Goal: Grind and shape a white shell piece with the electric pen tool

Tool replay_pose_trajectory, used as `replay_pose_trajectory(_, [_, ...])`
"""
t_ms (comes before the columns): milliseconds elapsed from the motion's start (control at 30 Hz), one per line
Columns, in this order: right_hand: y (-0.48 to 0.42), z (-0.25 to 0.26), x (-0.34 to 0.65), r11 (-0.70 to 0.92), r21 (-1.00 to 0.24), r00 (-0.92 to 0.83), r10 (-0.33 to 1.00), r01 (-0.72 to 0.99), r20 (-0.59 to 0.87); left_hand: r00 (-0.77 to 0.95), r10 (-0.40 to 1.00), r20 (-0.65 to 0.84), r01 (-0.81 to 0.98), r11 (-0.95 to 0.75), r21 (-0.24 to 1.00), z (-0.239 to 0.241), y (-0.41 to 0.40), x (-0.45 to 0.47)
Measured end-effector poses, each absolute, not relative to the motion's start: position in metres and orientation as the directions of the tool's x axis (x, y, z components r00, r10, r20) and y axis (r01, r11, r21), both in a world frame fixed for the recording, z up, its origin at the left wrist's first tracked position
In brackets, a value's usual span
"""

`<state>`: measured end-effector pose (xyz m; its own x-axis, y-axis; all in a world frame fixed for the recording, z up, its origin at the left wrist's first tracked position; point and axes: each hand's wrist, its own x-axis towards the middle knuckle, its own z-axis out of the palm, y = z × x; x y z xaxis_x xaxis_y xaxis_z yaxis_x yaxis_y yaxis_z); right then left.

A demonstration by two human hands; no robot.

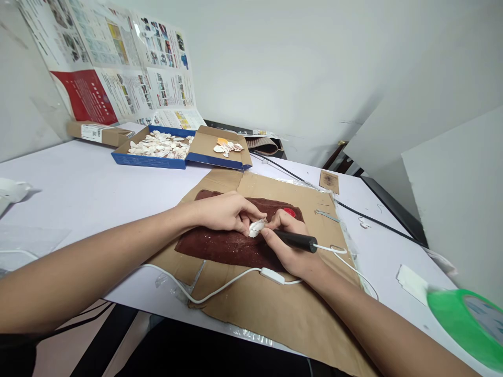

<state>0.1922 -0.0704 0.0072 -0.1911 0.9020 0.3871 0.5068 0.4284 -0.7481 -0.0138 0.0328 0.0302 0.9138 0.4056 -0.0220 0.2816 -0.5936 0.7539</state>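
Note:
My left hand [228, 212] rests on a dark brown cloth [223, 246] and pinches a small white shell [257, 228] between its fingertips. My right hand [293, 246] grips a black pen-shaped corded tool [296, 240], its tip touching the shell. The tool's white cable [220, 287] with an inline switch [273, 276] loops across the cardboard sheet [275, 303] under the cloth. A red round spot [290, 212] lies on the cloth just behind my right hand.
A blue-edged open box [149, 159] holding several shells stands at the back left, its lid [220, 157] holding a few more. Printed leaflets [118, 68] lean on the wall. A black cable [353, 209] runs along the right. A green tape roll [467, 324] sits at near right.

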Motion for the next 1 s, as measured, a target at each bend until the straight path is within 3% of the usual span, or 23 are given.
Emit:
replay_pose_trajectory(500, [-0.066,0.005,0.195,0.369,-0.782,-0.140,0.927,0.502,0.347,0.940,0.311,-0.140,0.293,-0.528,0.797,0.034,0.044,-0.014])
replay_pose_trajectory(1000, [-0.067,0.002,0.194,0.444,-0.750,-0.172,0.893,0.490,0.416,0.920,0.392,-0.025,0.287,-0.627,0.724,0.028,0.040,-0.009])
